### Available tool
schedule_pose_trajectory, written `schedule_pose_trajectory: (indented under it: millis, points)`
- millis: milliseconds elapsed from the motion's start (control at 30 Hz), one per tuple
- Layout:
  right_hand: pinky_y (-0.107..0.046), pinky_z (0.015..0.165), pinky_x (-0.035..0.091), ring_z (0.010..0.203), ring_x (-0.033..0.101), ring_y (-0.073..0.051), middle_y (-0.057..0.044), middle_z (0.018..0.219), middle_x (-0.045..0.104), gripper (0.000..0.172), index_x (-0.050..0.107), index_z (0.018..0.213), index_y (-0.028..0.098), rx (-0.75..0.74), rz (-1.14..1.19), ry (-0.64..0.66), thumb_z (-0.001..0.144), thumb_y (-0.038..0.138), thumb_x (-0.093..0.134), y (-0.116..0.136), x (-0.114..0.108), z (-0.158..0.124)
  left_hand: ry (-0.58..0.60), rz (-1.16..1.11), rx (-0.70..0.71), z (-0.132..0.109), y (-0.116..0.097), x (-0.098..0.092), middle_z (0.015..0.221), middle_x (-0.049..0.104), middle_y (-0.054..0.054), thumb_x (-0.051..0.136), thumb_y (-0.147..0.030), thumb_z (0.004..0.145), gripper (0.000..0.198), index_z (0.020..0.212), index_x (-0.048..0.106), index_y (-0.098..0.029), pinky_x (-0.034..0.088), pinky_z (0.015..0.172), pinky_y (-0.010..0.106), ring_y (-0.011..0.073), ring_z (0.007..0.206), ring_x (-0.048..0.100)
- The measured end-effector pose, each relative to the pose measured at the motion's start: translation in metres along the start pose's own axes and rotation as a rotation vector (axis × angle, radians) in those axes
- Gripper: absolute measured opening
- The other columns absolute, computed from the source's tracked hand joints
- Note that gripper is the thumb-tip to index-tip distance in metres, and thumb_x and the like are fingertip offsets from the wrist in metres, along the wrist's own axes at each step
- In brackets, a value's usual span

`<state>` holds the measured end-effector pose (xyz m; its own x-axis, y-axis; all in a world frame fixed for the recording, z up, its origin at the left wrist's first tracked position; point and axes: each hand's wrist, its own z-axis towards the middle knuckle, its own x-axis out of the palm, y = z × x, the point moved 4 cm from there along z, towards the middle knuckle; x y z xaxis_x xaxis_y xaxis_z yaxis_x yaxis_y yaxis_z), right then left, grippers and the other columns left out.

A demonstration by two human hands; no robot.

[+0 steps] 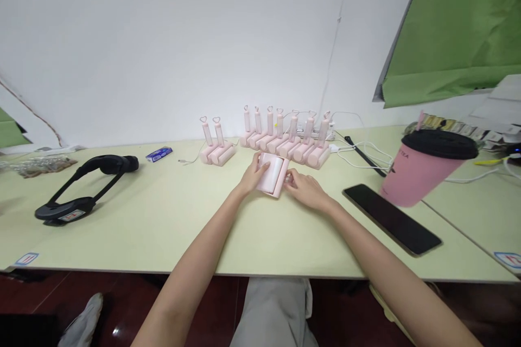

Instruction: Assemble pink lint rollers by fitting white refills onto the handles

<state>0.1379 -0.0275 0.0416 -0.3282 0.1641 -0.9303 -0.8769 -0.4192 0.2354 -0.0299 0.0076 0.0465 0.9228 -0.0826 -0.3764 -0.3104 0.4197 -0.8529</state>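
The held device (271, 173) is pale pink with a pearly white face, echoing the pink heart-topped devices (280, 146) beyond. The desk (175, 227) is pale yellow-green, the right-hand cup (411, 173) pink with a black lid (442, 143), the far-right cloth (456, 38) green.

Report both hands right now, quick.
Left hand: closed, holding the pink device.
Right hand: at the device's right edge; whether it grips cannot be told.

At twelve o'clock, plain white wall (183, 38); at two, green cloth (456, 32); at nine, a smaller green patch (10, 130). From eight across to four, pale yellow-green tabletop (158, 227). At six, dark red floor tiles (217, 306), a glint (116, 331) past seven.
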Motion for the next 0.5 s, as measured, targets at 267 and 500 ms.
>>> schedule_pose_trajectory:
  millis: [267,500]
  points:
    - [-0.033,0.078,0.028,0.097,0.049,-0.023,-0.011,0.105,0.060,0.038,0.042,0.125,0.015,-0.199,-0.244,-0.307,0.089,0.025,0.037,0.001,-0.019,0.001,-0.252,0.149,0.217,-0.012,-0.018,-0.004,0.127,0.043,0.009,0.033,-0.051,0.086,0.053,0.130,0.023,-0.024,0.034,0.093,0.035,0.0216,0.110,0.046]
    - [-0.032,0.078,0.026,0.092,0.050,-0.020,-0.010,0.103,0.061,0.037,0.042,0.126,0.017,-0.301,-0.309,-0.435,0.090,0.022,0.033,0.010,-0.033,-0.007,-0.318,0.219,0.332,-0.026,-0.028,-0.006,0.129,0.038,0.015,0.026,-0.054,0.085,0.057,0.130,0.017,-0.020,0.031,0.096,0.036,0.0248,0.115,0.041]
